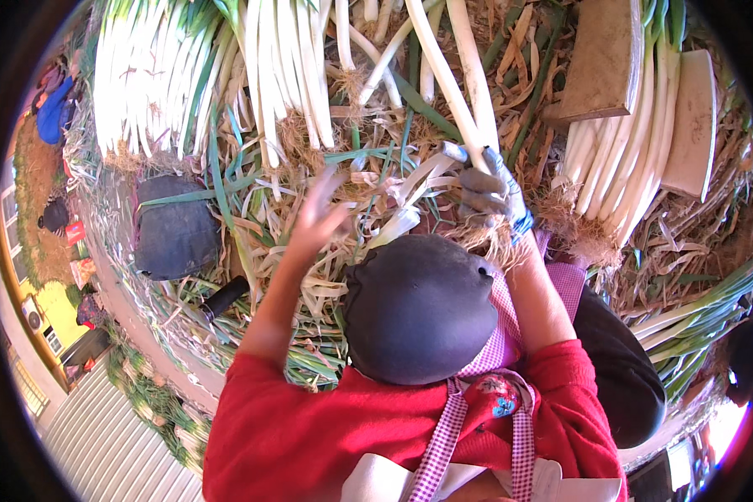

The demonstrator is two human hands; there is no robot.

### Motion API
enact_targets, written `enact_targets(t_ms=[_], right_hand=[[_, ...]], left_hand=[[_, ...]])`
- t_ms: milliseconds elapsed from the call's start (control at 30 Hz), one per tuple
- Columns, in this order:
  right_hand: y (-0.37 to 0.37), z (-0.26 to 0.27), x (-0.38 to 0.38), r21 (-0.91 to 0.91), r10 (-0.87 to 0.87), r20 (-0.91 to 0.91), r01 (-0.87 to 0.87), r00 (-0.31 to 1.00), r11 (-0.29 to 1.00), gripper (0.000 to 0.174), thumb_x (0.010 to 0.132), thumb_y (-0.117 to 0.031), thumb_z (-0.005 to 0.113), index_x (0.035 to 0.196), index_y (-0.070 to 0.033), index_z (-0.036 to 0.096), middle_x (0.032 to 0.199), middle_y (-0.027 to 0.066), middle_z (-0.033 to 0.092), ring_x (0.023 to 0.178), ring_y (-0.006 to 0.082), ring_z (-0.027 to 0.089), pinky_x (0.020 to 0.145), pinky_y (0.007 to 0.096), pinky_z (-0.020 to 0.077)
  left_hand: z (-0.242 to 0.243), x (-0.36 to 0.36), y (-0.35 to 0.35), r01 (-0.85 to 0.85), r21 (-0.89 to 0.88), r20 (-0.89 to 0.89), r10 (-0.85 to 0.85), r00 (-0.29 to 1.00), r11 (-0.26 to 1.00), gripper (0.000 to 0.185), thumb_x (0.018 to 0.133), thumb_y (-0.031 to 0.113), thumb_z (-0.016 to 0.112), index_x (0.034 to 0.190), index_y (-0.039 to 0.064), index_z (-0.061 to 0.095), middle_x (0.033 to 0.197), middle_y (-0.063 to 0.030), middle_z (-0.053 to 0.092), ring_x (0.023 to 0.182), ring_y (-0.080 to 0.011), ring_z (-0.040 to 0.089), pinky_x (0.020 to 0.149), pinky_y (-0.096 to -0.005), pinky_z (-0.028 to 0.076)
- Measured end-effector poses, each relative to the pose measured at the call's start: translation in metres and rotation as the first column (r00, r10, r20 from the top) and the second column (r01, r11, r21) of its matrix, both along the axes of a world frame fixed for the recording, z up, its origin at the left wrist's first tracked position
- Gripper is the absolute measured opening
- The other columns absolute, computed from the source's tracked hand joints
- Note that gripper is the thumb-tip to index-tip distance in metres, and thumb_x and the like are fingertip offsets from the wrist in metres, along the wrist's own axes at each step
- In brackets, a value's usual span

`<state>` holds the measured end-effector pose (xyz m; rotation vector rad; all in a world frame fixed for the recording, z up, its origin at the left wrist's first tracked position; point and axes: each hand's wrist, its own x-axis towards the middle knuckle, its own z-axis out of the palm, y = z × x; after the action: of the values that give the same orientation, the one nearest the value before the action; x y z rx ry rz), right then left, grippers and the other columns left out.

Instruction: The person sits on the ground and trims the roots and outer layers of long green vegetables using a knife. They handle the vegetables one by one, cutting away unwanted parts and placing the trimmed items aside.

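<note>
My right hand (491,191), in a worn grey-and-blue glove, grips two long white scallion stalks (444,78) near their root ends. Their stems rise toward the top of the view, and fine roots (505,248) hang below the glove. My left hand (320,210) is bare and motion-blurred, its fingers apart with nothing in them. It hovers over loose peeled leaves and husks (323,270). Between my forearms, a dark rounded cover (420,307) sits at my lap, hiding part of the checked apron (508,314).
Trimmed white scallions (157,88) lie at upper left, with more stalks (288,75) beside them. At right, a scallion bundle (624,150) lies between wooden boards (602,63). A dark pad (177,227) and black cylinder (224,299) lie left. Green-topped scallions (696,320) lie lower right.
</note>
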<state>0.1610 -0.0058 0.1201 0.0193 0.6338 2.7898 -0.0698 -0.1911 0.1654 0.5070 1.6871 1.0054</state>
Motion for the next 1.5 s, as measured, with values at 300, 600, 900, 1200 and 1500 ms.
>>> enact_targets(t_ms=[300,600,900,1200,1500], right_hand=[[0.002,-0.015,0.002,0.193,0.144,0.536,-0.287,0.832,0.938,0.054,0.095,-0.044,0.052,0.12,0.004,0.052,0.077,0.0095,0.067,0.047,0.0088,0.058,0.042,0.0213,0.0489],[0.009,-0.016,0.001,0.431,0.043,0.721,-0.496,0.691,0.754,0.049,0.096,-0.036,0.052,0.128,0.001,0.048,0.117,0.016,0.063,0.069,0.0102,0.065,0.051,0.0267,0.0569],[0.02,0.031,-0.017,0.573,-0.086,0.027,0.055,0.996,0.818,0.045,0.101,-0.031,0.044,0.123,0.008,0.047,0.044,-0.0058,0.041,0.032,0.0044,0.032,0.037,0.0195,0.0321],[0.062,-0.048,-0.054,0.549,-0.027,0.419,-0.229,0.908,0.804,0.044,0.096,-0.026,0.054,0.132,-0.001,0.049,0.071,0.0004,0.06,0.06,0.0104,0.055,0.053,0.0278,0.0489],[0.02,-0.013,-0.054,0.433,-0.123,0.796,-0.415,0.593,0.801,0.035,0.09,-0.025,0.063,0.114,0.001,0.063,0.102,0.0048,0.067,0.086,0.0134,0.063,0.076,0.0249,0.0514]], left_hand=[[-0.046,0.052,0.071,0.241,0.019,0.07,-0.242,0.968,0.97,0.026,0.098,0.023,0.048,0.092,0.001,0.059,0.064,0.0023,0.051,0.05,-0.0068,0.043,0.05,-0.0233,0.039],[-0.037,0.029,-0.124,0.534,-0.178,-0.082,-0.553,0.829,0.827,0.026,0.089,0.025,0.057,0.11,0.011,0.065,0.094,-0.0156,0.066,0.084,-0.0251,0.064,0.077,-0.0362,0.049],[-0.088,-0.082,0.113,0.162,-0.215,-0.845,-0.266,0.463,0.963,0.038,0.091,0.036,0.058,0.111,0.003,0.061,0.097,-0.0188,0.065,0.086,-0.0367,0.063,0.075,-0.0456,0.049],[-0.125,-0.116,0.246,-0.068,0.022,-0.664,0.065,0.745,0.997,0.034,0.087,0.03,0.062,0.102,0.0,0.053,0.085,-0.0173,0.065,0.074,-0.0291,0.065,0.065,-0.0403,0.053],[-0.041,0.023,0.149,0.259,0.124,-0.454,-0.177,0.873,0.958,0.025,0.091,0.023,0.059,0.097,-0.001,0.052,0.071,-0.0097,0.062,0.059,-0.018,0.062,0.052,-0.0317,0.051]])
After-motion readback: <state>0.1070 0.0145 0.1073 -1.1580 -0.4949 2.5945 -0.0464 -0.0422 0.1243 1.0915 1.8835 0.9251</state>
